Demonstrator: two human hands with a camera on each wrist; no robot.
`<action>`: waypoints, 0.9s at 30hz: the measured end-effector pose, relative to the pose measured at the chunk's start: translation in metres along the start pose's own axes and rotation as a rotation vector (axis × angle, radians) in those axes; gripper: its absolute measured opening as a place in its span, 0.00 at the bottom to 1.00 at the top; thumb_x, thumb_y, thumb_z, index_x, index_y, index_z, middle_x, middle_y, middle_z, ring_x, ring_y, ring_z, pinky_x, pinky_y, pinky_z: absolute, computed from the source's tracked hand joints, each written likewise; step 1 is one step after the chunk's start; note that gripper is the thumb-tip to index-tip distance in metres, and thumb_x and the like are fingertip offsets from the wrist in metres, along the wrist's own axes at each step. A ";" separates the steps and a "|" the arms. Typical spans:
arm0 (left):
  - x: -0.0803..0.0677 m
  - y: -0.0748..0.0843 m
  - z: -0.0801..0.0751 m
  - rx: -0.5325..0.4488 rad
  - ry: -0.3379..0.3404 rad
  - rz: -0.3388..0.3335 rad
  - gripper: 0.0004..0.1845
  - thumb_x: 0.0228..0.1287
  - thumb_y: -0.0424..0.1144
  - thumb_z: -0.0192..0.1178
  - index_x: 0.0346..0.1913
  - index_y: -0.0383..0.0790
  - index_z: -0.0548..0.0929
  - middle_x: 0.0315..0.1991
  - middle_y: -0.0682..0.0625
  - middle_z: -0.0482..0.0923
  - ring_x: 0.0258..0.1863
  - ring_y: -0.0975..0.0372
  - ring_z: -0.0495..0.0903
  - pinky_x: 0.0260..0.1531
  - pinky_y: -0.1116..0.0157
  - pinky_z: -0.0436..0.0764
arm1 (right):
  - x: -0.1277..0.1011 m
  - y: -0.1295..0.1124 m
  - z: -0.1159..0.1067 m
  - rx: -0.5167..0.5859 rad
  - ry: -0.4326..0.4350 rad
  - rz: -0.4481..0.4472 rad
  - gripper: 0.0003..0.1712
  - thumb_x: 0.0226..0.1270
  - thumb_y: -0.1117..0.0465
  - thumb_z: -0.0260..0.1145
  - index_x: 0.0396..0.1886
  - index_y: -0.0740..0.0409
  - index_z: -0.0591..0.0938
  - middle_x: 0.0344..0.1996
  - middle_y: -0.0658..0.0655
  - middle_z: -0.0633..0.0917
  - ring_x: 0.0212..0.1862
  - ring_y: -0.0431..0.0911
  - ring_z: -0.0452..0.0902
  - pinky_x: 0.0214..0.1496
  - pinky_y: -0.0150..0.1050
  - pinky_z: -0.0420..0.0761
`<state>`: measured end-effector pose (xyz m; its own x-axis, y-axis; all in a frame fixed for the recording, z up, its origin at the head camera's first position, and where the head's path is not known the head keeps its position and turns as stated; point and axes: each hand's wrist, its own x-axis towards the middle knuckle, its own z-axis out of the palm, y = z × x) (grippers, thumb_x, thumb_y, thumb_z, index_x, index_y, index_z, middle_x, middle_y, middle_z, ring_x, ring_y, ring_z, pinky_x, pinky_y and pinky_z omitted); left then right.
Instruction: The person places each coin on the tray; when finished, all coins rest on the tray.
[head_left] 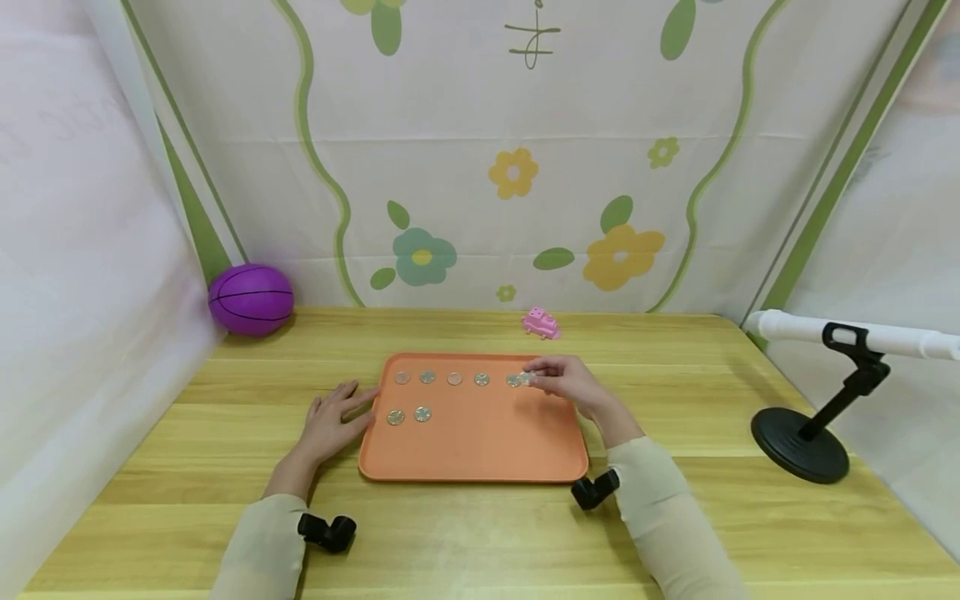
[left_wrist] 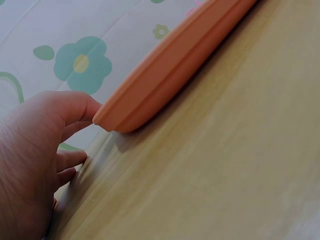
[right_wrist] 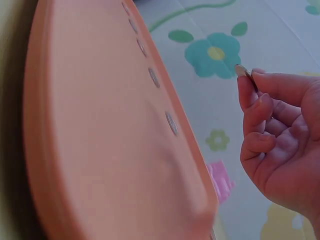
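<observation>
A small, round, silver-coloured coin (right_wrist: 246,76) is being pinched edge-on between the thumb and forefinger of the right hand (head_left: 566,382), the remaining fingers (right_wrist: 257,145) being curled loosely toward the palm beneath it. In the right wrist view the coin is seen as a thin dark sliver at the very fingertips, held clear above the orange tray (head_left: 480,450). In the head view it is being held just beside the last coin of the far row (head_left: 513,380), at the right end of that row and just left of the knuckles. Four more coins are lying along the same row, stretching away to the left of the fingertips, and two coins (head_left: 408,415) are lying in a nearer row, well apart from the right hand and close to the left. The left hand (head_left: 332,419) is being rested flat on the wooden table (head_left: 675,517), fingers straight and relaxed, nothing being gripped; its fingertips are touching the left rim of the tray.
</observation>
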<state>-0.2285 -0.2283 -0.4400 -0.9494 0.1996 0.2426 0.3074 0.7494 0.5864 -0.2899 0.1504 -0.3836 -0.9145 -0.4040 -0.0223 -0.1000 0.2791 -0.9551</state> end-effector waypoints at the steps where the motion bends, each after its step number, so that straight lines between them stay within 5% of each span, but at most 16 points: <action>1: 0.000 0.000 0.000 0.001 0.000 0.000 0.23 0.58 0.46 0.54 0.56 0.41 0.71 0.59 0.32 0.55 0.60 0.42 0.47 0.52 0.42 0.37 | 0.003 -0.002 0.006 0.009 -0.011 -0.004 0.20 0.57 0.63 0.61 0.48 0.70 0.74 0.33 0.57 0.79 0.38 0.62 0.68 0.34 0.48 0.71; 5: 0.000 -0.001 0.000 0.004 0.005 0.004 0.23 0.58 0.45 0.54 0.56 0.41 0.72 0.59 0.32 0.56 0.60 0.42 0.47 0.52 0.42 0.37 | 0.015 -0.006 0.029 0.036 -0.058 -0.015 0.17 0.57 0.66 0.60 0.47 0.69 0.75 0.32 0.57 0.79 0.40 0.64 0.68 0.35 0.49 0.71; 12: -0.001 0.000 0.001 -0.015 0.008 0.006 0.23 0.57 0.45 0.54 0.56 0.41 0.72 0.59 0.32 0.56 0.60 0.42 0.47 0.52 0.42 0.37 | 0.030 -0.005 0.062 -0.030 -0.131 0.002 0.14 0.57 0.66 0.60 0.44 0.65 0.78 0.34 0.55 0.80 0.40 0.50 0.75 0.42 0.40 0.74; 21: 0.000 0.002 -0.001 -0.010 0.001 -0.002 0.23 0.58 0.44 0.54 0.56 0.40 0.71 0.59 0.31 0.55 0.60 0.41 0.47 0.52 0.42 0.37 | 0.040 0.002 0.092 -0.110 -0.145 -0.012 0.11 0.57 0.68 0.59 0.41 0.65 0.80 0.27 0.54 0.80 0.21 0.45 0.71 0.21 0.35 0.72; 27: 0.000 0.003 -0.001 -0.004 0.002 -0.005 0.23 0.58 0.44 0.54 0.56 0.40 0.72 0.59 0.32 0.55 0.60 0.41 0.47 0.52 0.42 0.37 | 0.038 -0.001 0.101 -0.134 -0.121 -0.027 0.10 0.56 0.69 0.60 0.39 0.66 0.80 0.28 0.55 0.79 0.22 0.46 0.71 0.24 0.35 0.73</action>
<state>-0.2281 -0.2267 -0.4378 -0.9506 0.1949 0.2416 0.3034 0.7480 0.5903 -0.2848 0.0474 -0.4134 -0.8577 -0.5126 -0.0401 -0.1829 0.3772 -0.9079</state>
